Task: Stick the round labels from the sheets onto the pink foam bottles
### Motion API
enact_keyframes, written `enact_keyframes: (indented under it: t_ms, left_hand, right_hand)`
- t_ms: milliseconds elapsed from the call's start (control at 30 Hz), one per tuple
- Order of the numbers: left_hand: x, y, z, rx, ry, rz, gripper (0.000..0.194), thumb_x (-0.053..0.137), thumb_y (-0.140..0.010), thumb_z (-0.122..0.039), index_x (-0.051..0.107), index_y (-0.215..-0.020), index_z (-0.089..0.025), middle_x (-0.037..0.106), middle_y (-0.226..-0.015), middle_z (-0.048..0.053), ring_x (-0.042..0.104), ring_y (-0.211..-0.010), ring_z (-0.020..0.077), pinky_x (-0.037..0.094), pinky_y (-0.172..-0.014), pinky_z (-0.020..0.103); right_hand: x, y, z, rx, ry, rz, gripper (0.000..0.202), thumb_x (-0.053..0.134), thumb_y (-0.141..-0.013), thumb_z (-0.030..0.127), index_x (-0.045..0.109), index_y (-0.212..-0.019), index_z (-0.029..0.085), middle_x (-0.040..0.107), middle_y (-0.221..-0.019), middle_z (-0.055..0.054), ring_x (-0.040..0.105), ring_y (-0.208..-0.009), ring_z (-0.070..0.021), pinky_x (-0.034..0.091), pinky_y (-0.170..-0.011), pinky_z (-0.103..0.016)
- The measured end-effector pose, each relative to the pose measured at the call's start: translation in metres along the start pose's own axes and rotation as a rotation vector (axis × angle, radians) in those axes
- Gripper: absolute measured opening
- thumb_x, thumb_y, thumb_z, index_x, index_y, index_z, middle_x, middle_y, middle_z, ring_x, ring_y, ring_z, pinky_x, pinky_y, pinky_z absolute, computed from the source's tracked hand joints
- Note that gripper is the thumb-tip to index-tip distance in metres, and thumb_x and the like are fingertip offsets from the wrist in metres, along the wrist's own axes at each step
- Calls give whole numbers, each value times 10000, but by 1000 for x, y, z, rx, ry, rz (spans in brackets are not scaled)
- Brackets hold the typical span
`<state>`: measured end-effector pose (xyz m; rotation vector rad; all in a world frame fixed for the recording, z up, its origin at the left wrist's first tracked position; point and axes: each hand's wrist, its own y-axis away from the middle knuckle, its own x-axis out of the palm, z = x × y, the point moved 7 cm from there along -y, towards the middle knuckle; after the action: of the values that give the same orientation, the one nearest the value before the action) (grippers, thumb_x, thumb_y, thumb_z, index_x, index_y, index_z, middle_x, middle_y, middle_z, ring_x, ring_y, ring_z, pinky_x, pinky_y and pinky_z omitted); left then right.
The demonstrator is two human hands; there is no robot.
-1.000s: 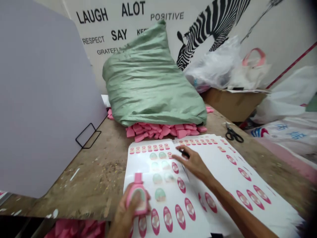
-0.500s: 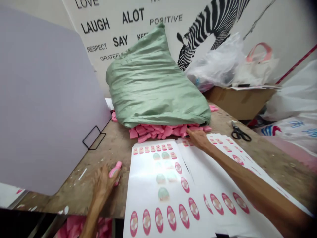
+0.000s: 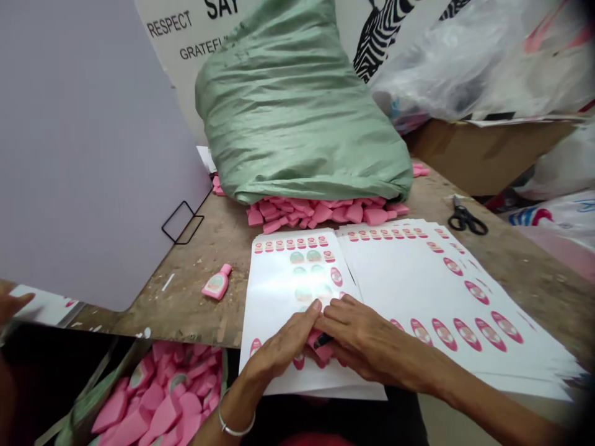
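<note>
Both hands meet over the near part of a white sticker sheet (image 3: pixel 274 297). A pink bottle-shaped piece (image 3: pixel 322 354) lies between them, partly hidden by the fingers. My left hand (image 3: pixel 288 341) touches the piece from the left, its fingers pressed together. My right hand (image 3: pixel 356 331) closes round it from the right, with a small black object (image 3: pixel 322 340) under its fingers. Left of the sheet, another pink bottle piece (image 3: pixel 217 283) with a label lies on the wooden table (image 3: pixel 190 316).
A green sack (image 3: pixel 302 118) stands behind a heap of pink pieces (image 3: pixel 325 212). More sheets (image 3: pixel 395 272) lie at right, near black scissors (image 3: pixel 466 217). Pink pieces fill a bag (image 3: pixel 158 396) below the table edge. Another person's hand (image 3: pixel 13 303) shows at far left.
My left hand has left the labelled pink piece on the table and moved right. My right hand has come back from the heap to the near sheet. The view has tilted down.
</note>
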<state>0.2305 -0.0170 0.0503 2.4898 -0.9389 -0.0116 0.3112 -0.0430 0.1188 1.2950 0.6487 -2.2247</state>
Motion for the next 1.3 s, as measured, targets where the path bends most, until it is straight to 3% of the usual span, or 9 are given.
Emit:
enact_keyframes:
  t_ms: [133,200,267,367,467,600,767,1067,1300]
  left_hand:
    - [10,0,11,-21,393,87,647,352,-861,-629,672,-811,-69,643,-561,80,612,-497,146,419,-455,197]
    - [-3,2,7,48,461,7,511,487,-846,-552,652,-909,-72,681,-680,94,626,-536,138,458,-488,202]
    - [-23,9,4,104,460,-133,410,597,-808,-475,637,-923,-83,700,-804,112,643,-576,136,492,-529,211]
    - [-48,20,4,128,408,-309,363,684,-750,-415,623,-914,-97,698,-929,127,679,-663,165,516,-578,221]
    - [-52,23,11,115,327,-378,368,690,-737,-430,591,-907,-119,707,-841,105,685,-640,184,496,-521,215]
    - [-48,22,21,116,186,-462,395,614,-783,-499,562,-919,-132,673,-614,57,677,-580,190,490,-514,222]
    - [-44,19,27,108,100,-460,425,578,-796,-531,539,-968,-144,677,-689,59,698,-655,222,538,-573,272]
    - [-46,17,29,107,82,-434,415,526,-830,-535,536,-1006,-160,675,-650,37,702,-676,225,549,-598,281]
    - [-46,18,26,93,65,-403,439,506,-839,-535,532,-1039,-145,681,-630,53,699,-664,223,524,-569,256]
  right_hand:
    - [-3,7,-4,43,-94,-219,280,493,-850,167,531,-1125,204,628,-960,-58,564,-912,-180,423,-871,-357]
    - [-8,17,-21,200,-163,-381,301,487,-878,258,492,-1175,209,617,-1018,-77,576,-926,-191,454,-820,-339]
    - [-8,30,-45,456,-219,-498,281,421,-915,326,479,-1167,218,625,-974,-70,600,-831,-182,479,-703,-305]
    - [7,40,-65,688,-198,-470,208,371,-934,359,517,-1006,230,613,-746,-12,570,-624,-157,442,-567,-274]
    - [24,30,-60,613,-24,-406,171,414,-920,329,541,-888,219,623,-755,-20,567,-648,-163,420,-615,-290]
    - [38,18,-48,504,191,-433,158,435,-916,260,574,-885,191,645,-815,-49,573,-746,-176,377,-690,-305]
    - [48,10,-47,494,333,-394,176,437,-917,217,589,-834,181,627,-766,-53,548,-766,-182,328,-706,-308]
    - [52,11,-43,517,403,-426,206,448,-908,212,576,-748,188,588,-689,-40,518,-718,-180,296,-672,-310]
    - [51,8,-51,501,301,-385,190,451,-894,218,563,-744,190,577,-670,-21,508,-670,-155,315,-670,-291]
